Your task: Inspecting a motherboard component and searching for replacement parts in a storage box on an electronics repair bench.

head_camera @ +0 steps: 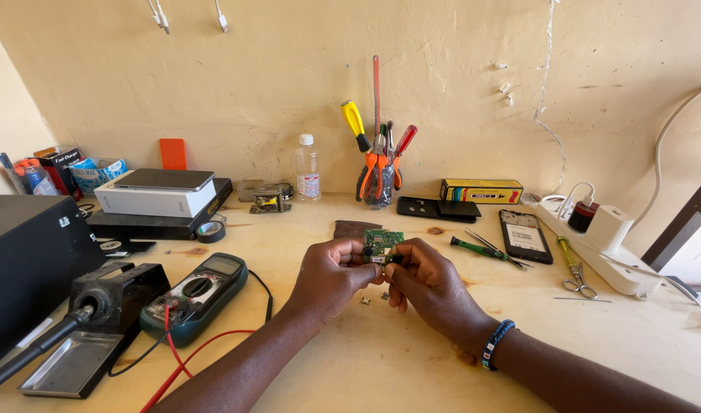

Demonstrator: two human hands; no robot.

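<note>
- Hands meet over the middle of the wooden bench [381,367]; left hand [331,275] and right hand [431,287] both curled in, fingertips pinching a small green circuit board [382,243] held up between them, clear of the bench top.
- Left hand: thumb and forefinger clamp the board's left edge, other fingers folded under.
- Right hand: fingertips on the board's lower right edge, seems to be pinching or pressing a small dark part there; too small to tell exactly. Beaded wristband [497,344] on that wrist.
- Step, as a judgement: close handling or inspection of the board, looks like working a tiny part on or off its lower edge by finger, no tool in hand.
- Next move, as a judgement: needs a steady left-hand hold and a fine, light touch from the right fingertips; a slip could drop small parts.
- Tiny loose bits [375,297] lie on the bench just below the hands.
- Near right: green-handled screwdriver [476,248] and tweezers, dark phone [525,235] lying flat, scissors [577,277], white power strip [595,245].
- Near left: green multimeter [201,291] with red and black leads, soldering iron stand [98,313], roll of tape.
- Back by the wall: cup of pliers and screwdrivers [377,172], clear bottle [307,168], yellow box [480,190], white box with a phone on top [159,195].
</note>
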